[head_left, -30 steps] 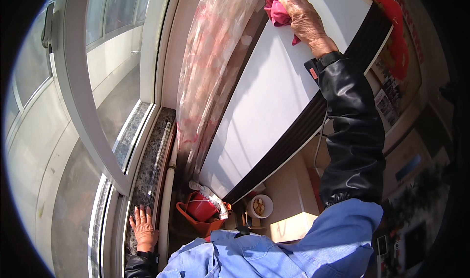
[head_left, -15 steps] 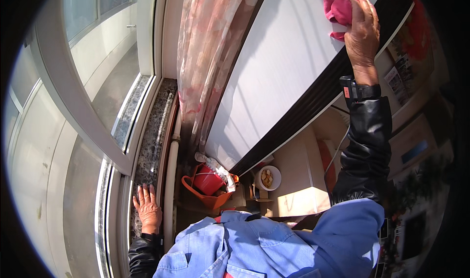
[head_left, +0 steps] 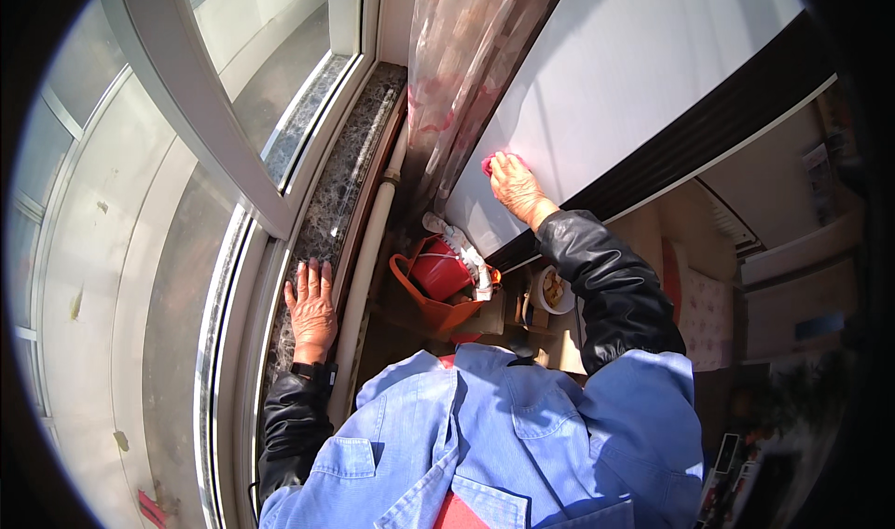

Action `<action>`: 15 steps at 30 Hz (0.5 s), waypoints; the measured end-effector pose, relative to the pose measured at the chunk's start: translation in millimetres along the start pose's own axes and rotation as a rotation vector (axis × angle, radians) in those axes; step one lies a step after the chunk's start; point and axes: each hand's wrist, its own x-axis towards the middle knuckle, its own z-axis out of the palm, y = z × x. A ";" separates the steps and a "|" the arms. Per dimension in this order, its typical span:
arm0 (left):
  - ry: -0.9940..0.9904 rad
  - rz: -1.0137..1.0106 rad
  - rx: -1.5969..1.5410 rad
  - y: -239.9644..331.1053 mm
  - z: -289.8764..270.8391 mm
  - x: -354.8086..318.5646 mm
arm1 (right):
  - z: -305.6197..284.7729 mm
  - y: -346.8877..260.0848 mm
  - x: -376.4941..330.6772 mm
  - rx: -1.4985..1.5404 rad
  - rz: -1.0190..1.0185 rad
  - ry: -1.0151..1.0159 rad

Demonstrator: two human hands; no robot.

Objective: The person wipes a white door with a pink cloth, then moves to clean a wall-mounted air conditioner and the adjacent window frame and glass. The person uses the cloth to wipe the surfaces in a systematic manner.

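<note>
A pink cloth is pressed against the white side of a tall panel by my right hand. Most of the cloth is hidden under my fingers, which are closed over it. The contact is low on the panel, close to the sheer curtain. On the dark speckled stone windowsill my left hand lies flat with its fingers stretched out, and nothing is in it.
Left of the sill stands a white window frame with glass panes. A pale pipe runs beside the sill. Below the panel are an orange bucket with a red container inside, and a white bowl of yellowish pieces.
My right hand has moved down and left across the panel with the pink cloth, toward the curtain. My left hand stays flat on the sill. The whole view has shifted.
</note>
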 end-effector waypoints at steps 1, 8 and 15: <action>-0.007 -0.003 0.026 -0.1 0.4 0.6 | 0.1 -7.6 -17.0 0.029 -0.031 -0.188; -0.029 -0.015 0.023 2.3 -1.3 2.5 | -87.0 82.1 -78.1 0.012 0.421 0.382; -0.057 -0.025 0.088 6.0 -4.7 6.2 | 24.8 -27.9 -5.6 0.087 0.209 0.081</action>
